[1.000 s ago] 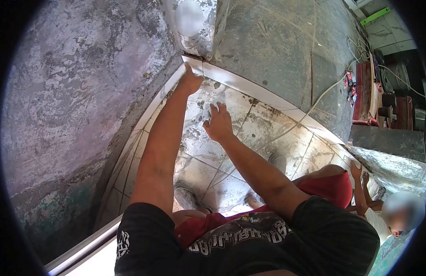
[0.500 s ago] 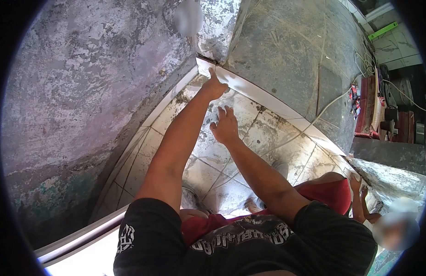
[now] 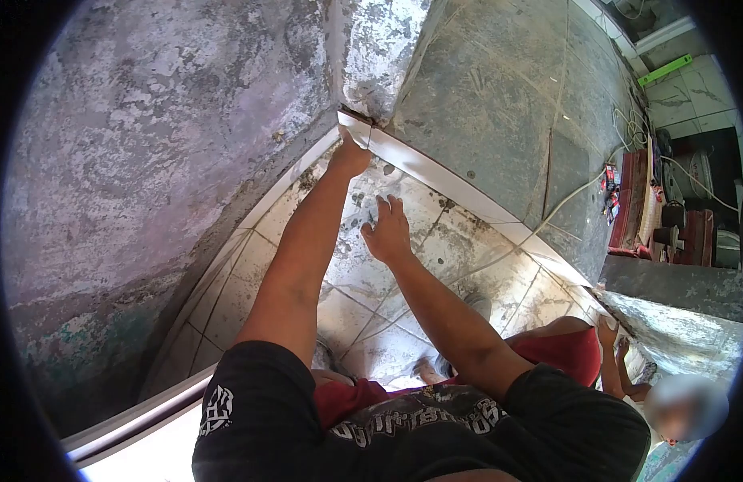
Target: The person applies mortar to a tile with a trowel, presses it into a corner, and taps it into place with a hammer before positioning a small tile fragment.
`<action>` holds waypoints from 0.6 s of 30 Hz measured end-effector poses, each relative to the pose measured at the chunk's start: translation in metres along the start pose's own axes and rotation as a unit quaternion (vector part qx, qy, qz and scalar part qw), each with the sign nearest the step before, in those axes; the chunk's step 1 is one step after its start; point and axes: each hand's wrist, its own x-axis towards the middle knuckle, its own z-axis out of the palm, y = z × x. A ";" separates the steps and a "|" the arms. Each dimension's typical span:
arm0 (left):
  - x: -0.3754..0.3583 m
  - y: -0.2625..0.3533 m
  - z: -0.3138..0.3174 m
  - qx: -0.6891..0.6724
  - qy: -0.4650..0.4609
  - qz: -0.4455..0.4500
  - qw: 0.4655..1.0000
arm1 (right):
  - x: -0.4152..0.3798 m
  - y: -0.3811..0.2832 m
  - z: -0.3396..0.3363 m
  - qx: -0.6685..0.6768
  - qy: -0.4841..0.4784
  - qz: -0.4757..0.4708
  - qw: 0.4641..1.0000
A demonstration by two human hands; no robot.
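Note:
At the inner corner, my left hand (image 3: 351, 156) reaches up to a short white skirting tile piece (image 3: 354, 124). A stretched finger touches its face; the other fingers are partly hidden, and nothing is gripped. A long white skirting tile strip (image 3: 435, 177) runs from that piece down to the right, along the edge of the raised grey slab. My right hand (image 3: 389, 231) hovers over the stained white floor tiles (image 3: 443, 245), fingers apart and holding nothing.
A scuffed purple-grey wall (image 3: 162, 145) rises on the left. A cable (image 3: 576, 189) crosses the grey concrete slab (image 3: 484, 104) and drops to the floor tiles. A green level (image 3: 665, 71) lies at the far right. Another person's hand (image 3: 607, 331) is at the lower right.
My left hand has shifted left from near the joint, its finger now on the short tile's left part. My right hand stays over the floor tiles. The view has shifted slightly.

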 end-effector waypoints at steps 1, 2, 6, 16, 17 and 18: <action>-0.003 0.001 0.000 0.005 0.001 -0.004 1.000 | 0.000 0.001 0.000 0.006 -0.003 0.004 1.000; -0.007 0.003 0.000 0.010 0.002 -0.008 1.000 | 0.000 0.000 0.001 0.005 -0.004 0.008 1.000; -0.027 0.029 0.005 0.018 -0.020 -0.024 0.999 | 0.001 -0.001 0.002 0.012 -0.015 0.017 1.000; -0.058 0.062 0.011 0.033 -0.065 -0.013 0.997 | 0.000 -0.002 0.009 0.001 -0.016 0.010 1.000; -0.058 0.062 0.011 0.032 -0.066 -0.013 0.997 | 0.000 -0.002 0.008 -0.001 -0.019 0.010 1.000; -0.058 0.061 0.010 0.032 -0.067 -0.013 0.997 | 0.000 -0.002 0.007 -0.002 -0.021 0.010 1.000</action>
